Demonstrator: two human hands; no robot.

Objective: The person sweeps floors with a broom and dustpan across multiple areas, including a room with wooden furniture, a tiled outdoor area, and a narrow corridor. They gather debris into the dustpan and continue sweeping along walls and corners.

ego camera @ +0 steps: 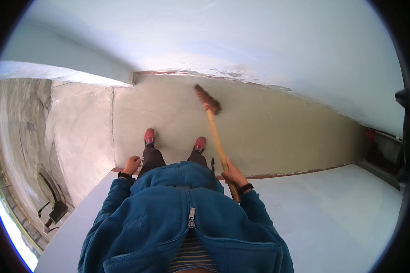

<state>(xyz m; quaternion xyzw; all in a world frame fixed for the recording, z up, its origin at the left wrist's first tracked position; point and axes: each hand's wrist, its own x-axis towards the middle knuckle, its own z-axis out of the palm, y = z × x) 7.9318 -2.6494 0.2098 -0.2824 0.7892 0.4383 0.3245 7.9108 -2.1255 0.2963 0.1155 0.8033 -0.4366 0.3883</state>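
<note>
My right hand (pixel 235 173) is closed around the lower part of the wooden handle of a broom (pixel 216 134). The handle slants up and to the left, and its reddish-brown bristle head (pixel 207 99) is over the concrete floor (pixel 259 136), near the foot of the far wall; the head looks slightly blurred. My left hand (pixel 133 164) hangs beside my left thigh with its fingers curled, and nothing shows in it. Each wrist bears a dark band. My red shoes (pixel 149 136) stand on the floor to the left of the broom.
A pale wall (pixel 259 41) with flaking paint at its base runs across ahead. A wall end (pixel 89 65) juts out at left, by a floor joint. Another pale wall (pixel 328 204) lies close behind me. A dark object (pixel 58 211) rests outside at lower left; a dark-framed doorway (pixel 382 150) is at right.
</note>
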